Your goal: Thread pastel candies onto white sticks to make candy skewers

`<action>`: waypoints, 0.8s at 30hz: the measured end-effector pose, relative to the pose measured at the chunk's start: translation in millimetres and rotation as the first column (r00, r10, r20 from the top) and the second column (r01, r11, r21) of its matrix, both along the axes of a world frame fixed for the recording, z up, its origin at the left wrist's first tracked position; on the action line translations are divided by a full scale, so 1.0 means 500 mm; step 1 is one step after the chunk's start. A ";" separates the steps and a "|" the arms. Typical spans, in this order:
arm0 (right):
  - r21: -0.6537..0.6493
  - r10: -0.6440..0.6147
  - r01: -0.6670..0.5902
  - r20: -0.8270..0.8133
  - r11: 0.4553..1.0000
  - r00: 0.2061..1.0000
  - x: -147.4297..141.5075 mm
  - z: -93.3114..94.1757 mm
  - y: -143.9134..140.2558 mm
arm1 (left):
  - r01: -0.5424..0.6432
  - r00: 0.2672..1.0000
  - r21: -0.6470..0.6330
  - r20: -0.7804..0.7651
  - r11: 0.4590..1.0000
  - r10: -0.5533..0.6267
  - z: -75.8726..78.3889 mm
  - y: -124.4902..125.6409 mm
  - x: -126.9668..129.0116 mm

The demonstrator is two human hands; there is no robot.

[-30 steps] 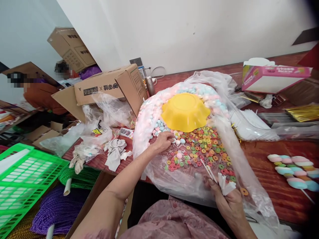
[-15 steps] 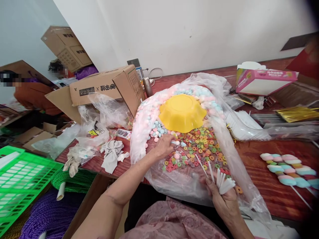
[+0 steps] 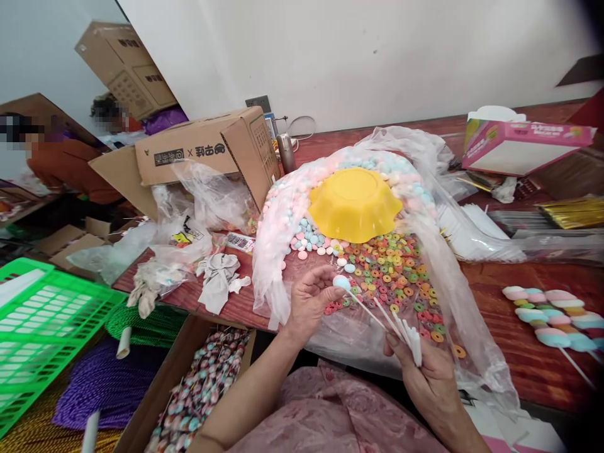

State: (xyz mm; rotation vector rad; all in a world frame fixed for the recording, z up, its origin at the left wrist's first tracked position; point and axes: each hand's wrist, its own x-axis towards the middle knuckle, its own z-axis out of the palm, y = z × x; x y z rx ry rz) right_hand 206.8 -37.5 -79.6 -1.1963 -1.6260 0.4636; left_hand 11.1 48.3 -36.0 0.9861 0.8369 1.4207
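Observation:
Between the thumb and fingers of my left hand (image 3: 306,305) is a pale blue marshmallow (image 3: 341,282), with the tip of one white stick (image 3: 369,311) at it; I cannot tell whether the tip is in it. My right hand (image 3: 429,368) grips that stick low down, along with a bundle of white sticks (image 3: 406,336). Beneath and beyond the hands, coloured gummy rings (image 3: 389,267) and pastel marshmallows (image 3: 314,236) lie on a clear plastic sheet (image 3: 340,333). An upturned yellow bowl (image 3: 356,198) with a wavy rim rests among them.
Finished-looking candy skewers (image 3: 559,314) lie on the red table at right. A pink box (image 3: 523,145) stands behind them. At left are an open cardboard box (image 3: 189,148), a grey cloth (image 3: 219,280), a green basket (image 3: 51,333) and a carton of candies (image 3: 202,384). Another person (image 3: 70,167) is far left.
My left hand has lifted a marshmallow from the pile and brought it right and nearer to a stick tip. The right hand still grips the sticks. The view has shifted slightly.

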 end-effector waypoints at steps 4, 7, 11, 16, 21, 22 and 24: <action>0.064 -0.001 -0.008 0.150 0.998 0.989 -0.004 0.019 -0.007 | -0.072 0.992 0.128 -0.092 0.989 0.084 -0.009 -0.012 -0.003; 0.085 -0.026 0.007 0.223 0.996 0.975 -0.008 0.026 -0.014 | -0.064 0.952 0.286 -0.270 0.956 0.144 -0.010 -0.023 -0.008; 0.065 -0.007 -0.010 0.255 0.998 0.967 -0.015 0.020 -0.027 | -0.060 0.811 0.532 -0.467 0.844 0.352 0.002 -0.031 -0.016; 0.073 0.039 -0.056 0.214 0.996 0.976 -0.030 0.005 -0.035 | -0.010 0.701 0.668 -0.526 0.744 0.482 0.021 -0.035 -0.021; 0.067 0.078 -0.088 0.137 0.994 0.987 -0.043 -0.004 -0.036 | 0.108 0.636 0.733 -0.571 0.672 0.520 0.019 -0.040 -0.020; 0.059 0.078 -0.085 0.118 0.995 0.990 -0.046 -0.004 -0.035 | 0.124 0.632 0.732 -0.578 0.670 0.516 0.015 -0.040 -0.018; 0.035 0.081 -0.084 0.079 0.996 0.994 -0.052 0.000 -0.032 | 0.084 0.669 0.690 -0.574 0.719 0.472 0.004 -0.038 -0.012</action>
